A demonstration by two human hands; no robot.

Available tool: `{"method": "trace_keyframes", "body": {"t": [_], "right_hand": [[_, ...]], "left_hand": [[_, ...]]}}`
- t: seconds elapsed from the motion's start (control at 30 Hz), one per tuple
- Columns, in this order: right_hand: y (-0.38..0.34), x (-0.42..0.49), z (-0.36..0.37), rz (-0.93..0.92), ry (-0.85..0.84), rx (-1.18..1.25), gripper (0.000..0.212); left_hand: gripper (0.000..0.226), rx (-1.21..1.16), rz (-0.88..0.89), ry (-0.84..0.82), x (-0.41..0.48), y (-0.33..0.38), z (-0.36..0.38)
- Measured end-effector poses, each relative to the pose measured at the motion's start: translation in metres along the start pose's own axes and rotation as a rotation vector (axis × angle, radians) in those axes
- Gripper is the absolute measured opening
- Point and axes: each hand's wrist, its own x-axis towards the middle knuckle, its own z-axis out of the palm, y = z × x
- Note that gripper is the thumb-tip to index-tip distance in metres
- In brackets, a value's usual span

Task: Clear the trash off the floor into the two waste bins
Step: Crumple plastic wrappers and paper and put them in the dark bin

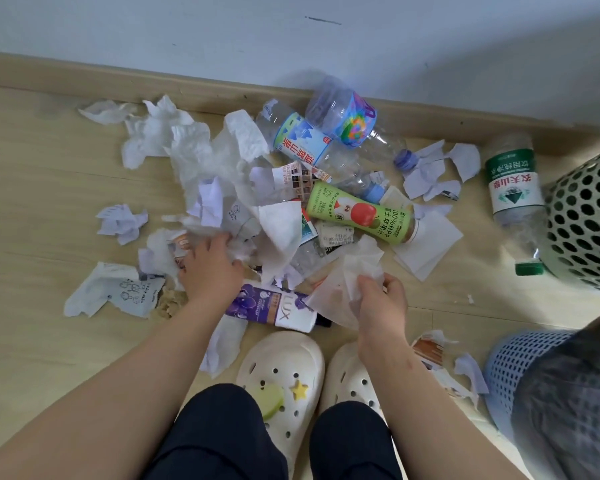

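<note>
A heap of trash covers the wooden floor [49,188]: crumpled white tissues [174,133], paper scraps, clear plastic bottles [340,116], a green apple-juice bottle [357,213] and a purple LUX wrapper [274,306]. My left hand [212,268] reaches into the tissues in the middle of the heap, its fingers curled into crumpled tissue [239,247]. My right hand [381,303] pinches a white tissue [347,285] just above the floor. A pale green perforated bin [589,220] stands at the right edge. A blue perforated bin [513,362] stands at the lower right.
A green-labelled water bottle [513,188] lies beside the green bin. The skirting board [118,77] and white wall bound the far side. My feet in white clogs [284,375] stand just below the heap. Torn paper [440,362] lies by the blue bin.
</note>
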Motion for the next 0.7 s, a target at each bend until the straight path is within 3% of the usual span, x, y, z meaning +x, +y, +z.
{"method": "trace_keyframes", "body": {"t": [0.17,0.3,0.37,0.43,0.57,0.7], "right_hand": [[0.003,0.002,-0.001,0.014,0.014,0.012,0.015],[0.001,0.005,-0.004,0.017,0.035,0.046,0.014],[0.0,0.006,-0.005,0.019,0.048,0.06,0.014],[0.001,0.008,-0.005,0.02,0.062,0.069,0.015],[0.002,0.012,-0.009,0.019,0.109,0.065,0.016],[0.004,0.017,-0.017,0.026,0.159,0.077,0.019]], "left_hand": [[0.026,-0.321,0.17,0.005,-0.012,0.029,0.0],[0.018,-0.437,0.274,0.035,-0.031,0.047,-0.002],[0.032,-0.324,0.471,0.068,-0.039,0.05,0.001],[0.056,-0.106,0.598,0.001,-0.042,0.052,0.006],[0.069,0.175,0.556,-0.054,-0.033,0.048,0.015],[0.061,0.039,0.443,0.094,-0.014,0.043,0.004]]}}
